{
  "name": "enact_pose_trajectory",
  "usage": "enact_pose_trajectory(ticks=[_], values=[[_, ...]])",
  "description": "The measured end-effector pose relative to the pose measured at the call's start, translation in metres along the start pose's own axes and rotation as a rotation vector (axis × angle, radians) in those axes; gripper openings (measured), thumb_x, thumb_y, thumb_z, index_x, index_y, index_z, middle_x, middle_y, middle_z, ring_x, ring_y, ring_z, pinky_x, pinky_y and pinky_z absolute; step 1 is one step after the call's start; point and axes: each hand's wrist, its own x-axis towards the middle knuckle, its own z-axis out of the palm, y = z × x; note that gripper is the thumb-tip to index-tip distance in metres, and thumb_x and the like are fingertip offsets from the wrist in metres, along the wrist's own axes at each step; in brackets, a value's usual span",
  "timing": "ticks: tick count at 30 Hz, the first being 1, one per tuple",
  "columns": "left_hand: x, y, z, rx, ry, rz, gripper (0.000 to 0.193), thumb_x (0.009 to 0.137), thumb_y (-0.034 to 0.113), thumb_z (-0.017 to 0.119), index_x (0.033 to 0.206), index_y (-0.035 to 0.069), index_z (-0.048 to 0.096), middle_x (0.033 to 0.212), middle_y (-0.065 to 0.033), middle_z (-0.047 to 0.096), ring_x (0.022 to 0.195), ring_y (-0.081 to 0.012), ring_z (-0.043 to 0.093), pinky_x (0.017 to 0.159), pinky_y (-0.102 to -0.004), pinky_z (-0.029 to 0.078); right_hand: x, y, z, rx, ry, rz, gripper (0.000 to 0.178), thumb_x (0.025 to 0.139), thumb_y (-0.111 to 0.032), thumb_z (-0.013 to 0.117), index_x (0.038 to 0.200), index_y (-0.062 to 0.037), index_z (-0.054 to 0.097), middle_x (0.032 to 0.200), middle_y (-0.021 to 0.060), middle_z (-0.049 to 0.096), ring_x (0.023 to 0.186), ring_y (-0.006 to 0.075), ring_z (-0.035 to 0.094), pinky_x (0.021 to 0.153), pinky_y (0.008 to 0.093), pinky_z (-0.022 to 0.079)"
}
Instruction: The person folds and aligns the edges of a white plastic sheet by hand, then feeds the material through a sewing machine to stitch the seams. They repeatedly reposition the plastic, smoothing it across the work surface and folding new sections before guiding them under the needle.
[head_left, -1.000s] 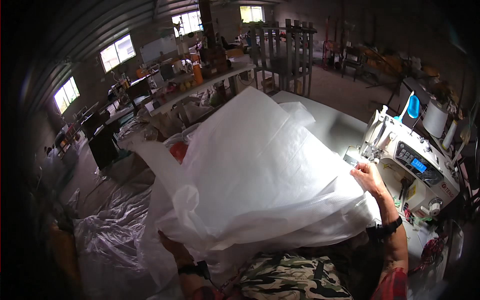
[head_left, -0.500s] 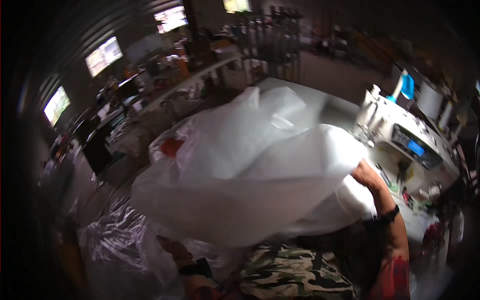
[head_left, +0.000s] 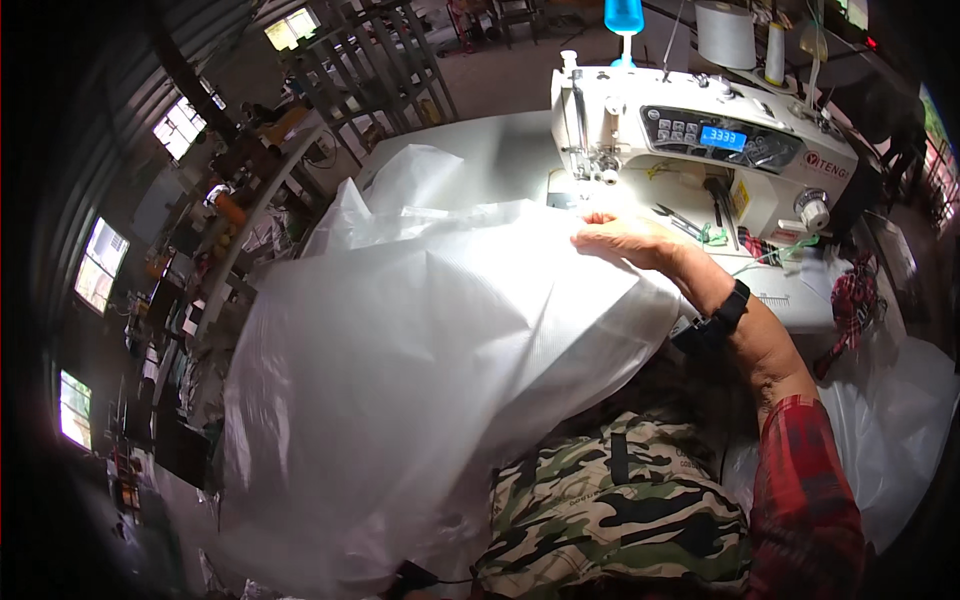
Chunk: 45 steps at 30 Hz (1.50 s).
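A large white woven plastic sheet (head_left: pixel 400 340) spreads over the table's front edge and hangs down toward my lap, its surface wrinkled. My right hand (head_left: pixel 630 240) is closed on the sheet's upper right edge, fingertips pinching it just in front of the needle area. Behind that hand stands a white sewing machine (head_left: pixel 690 125) with a lit blue display and a bright work light. My left hand does not show; the sheet covers the left side, and only a dark strap-like piece (head_left: pixel 412 574) peeks out at the bottom.
Scissors (head_left: pixel 685 222), green thread (head_left: pixel 714 236) and plaid cloth scraps (head_left: pixel 855 300) lie right of the needle. Thread cones (head_left: pixel 727 35) stand behind the machine. A metal rack (head_left: pixel 370 75) and a cluttered bench (head_left: pixel 255 205) stand to the left. Clear plastic (head_left: pixel 895 430) hangs at the right.
My view has turned right, toward the machine. The billowing sheet has settled flatter, and my right hand has brought its edge close to the needle. My left hand has gone out of sight.
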Motion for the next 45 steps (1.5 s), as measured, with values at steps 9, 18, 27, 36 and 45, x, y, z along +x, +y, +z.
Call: enact_pose_trajectory(ticks=[9,18,27,36,45], values=[[-0.013,0.091,-0.015,0.312,-0.091,0.045,0.041,0.103,0.023,0.042,0.135,-0.002,0.049,0.129,-0.0133,0.057,0.116,-0.0254,0.057,0.103,-0.0358,0.044,-0.016,0.013,0.001,-0.827,0.22,0.124,0.027,0.082,-0.024,0.059,0.079,0.002,0.063,0.081,0.024,0.065,0.082,0.0392,0.065,0.076,0.0468,0.049],[-0.004,0.18,0.052,0.602,-0.333,0.075,0.041,0.103,0.022,0.042,0.136,-0.002,0.048,0.13,-0.0137,0.056,0.117,-0.0252,0.057,0.104,-0.0352,0.044,-0.035,0.015,0.008,-0.773,0.213,0.073,0.037,0.08,-0.034,0.063,0.065,-0.0006,0.059,0.059,0.0154,0.056,0.059,0.0301,0.055,0.063,0.0414,0.044],[0.054,0.14,0.258,0.548,-0.798,0.493,0.04,0.098,0.019,0.055,0.132,-0.003,0.052,0.129,-0.0211,0.058,0.123,-0.0336,0.054,0.105,-0.0374,0.041,-0.06,0.029,0.0,-0.033,0.236,-0.172,0.028,0.088,-0.022,0.071,0.07,-0.001,0.065,0.062,-0.0054,0.053,0.061,0.0031,0.045,0.058,0.0234,0.041],[0.105,0.119,0.245,0.539,-0.778,0.433,0.034,0.09,0.021,0.071,0.076,-0.002,0.052,0.068,-0.0058,0.052,0.063,-0.0103,0.046,0.056,-0.0286,0.038,-0.102,-0.011,-0.02,-0.326,0.191,-0.092,0.029,0.087,-0.029,0.072,0.092,0.0001,0.074,0.076,0.0072,0.071,0.069,0.0071,0.058,0.068,0.0275,0.049],[0.209,0.24,0.243,0.868,-0.318,1.334,0.033,0.088,0.035,0.07,0.079,0.005,0.06,0.072,-0.0087,0.059,0.067,-0.0286,0.059,0.061,-0.0376,0.046,-0.099,-0.052,0.006,0.072,-0.088,-0.302,0.024,0.089,-0.022,0.067,0.08,-0.0005,0.063,0.064,-0.0008,0.055,0.063,0.0068,0.049,0.06,0.0275,0.043]])
